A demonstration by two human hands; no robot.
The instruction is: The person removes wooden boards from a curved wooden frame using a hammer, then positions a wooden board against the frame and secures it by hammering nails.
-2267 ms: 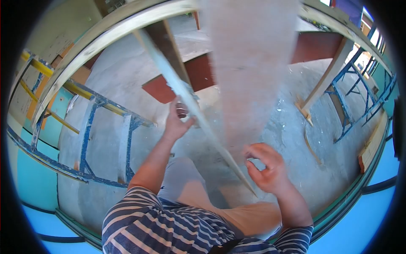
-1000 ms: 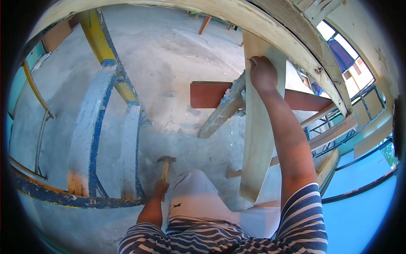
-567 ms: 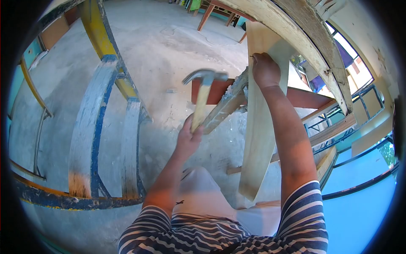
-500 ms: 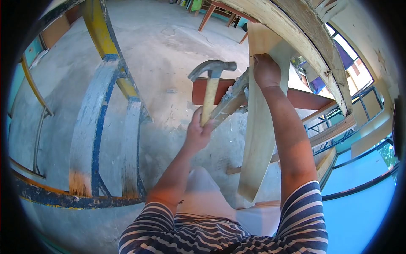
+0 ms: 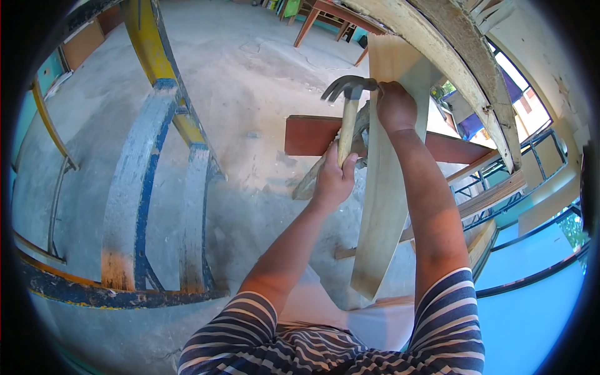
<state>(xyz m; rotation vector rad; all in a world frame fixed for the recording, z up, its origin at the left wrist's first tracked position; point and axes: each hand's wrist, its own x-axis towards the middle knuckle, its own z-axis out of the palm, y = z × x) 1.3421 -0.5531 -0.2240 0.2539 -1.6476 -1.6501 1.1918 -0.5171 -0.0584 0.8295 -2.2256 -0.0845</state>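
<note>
My left hand (image 5: 335,180) is wrapped round the pale wooden handle of a claw hammer (image 5: 350,122). The hammer's dark head is up beside my right hand (image 5: 397,107), its striking face at or very near the fingertips. Those fingers are closed against the left edge of a long pale wooden board (image 5: 382,212), which stands upright in front of me. A thin nail showed at the fingertips a moment ago; now the hammer head and fingers mostly hide it. Whether the hammer touches the nail I cannot tell.
A reddish-brown plank (image 5: 307,135) lies across behind the board, by a rough timber piece (image 5: 306,184). At left stands a worn blue-and-yellow frame (image 5: 139,187). A thick wooden beam (image 5: 459,59) arches at upper right. A brown table (image 5: 334,14) is at the back.
My left hand has swung the hammer right and slightly up, bringing its head to my right fingertips. My right hand and the board have hardly moved.
</note>
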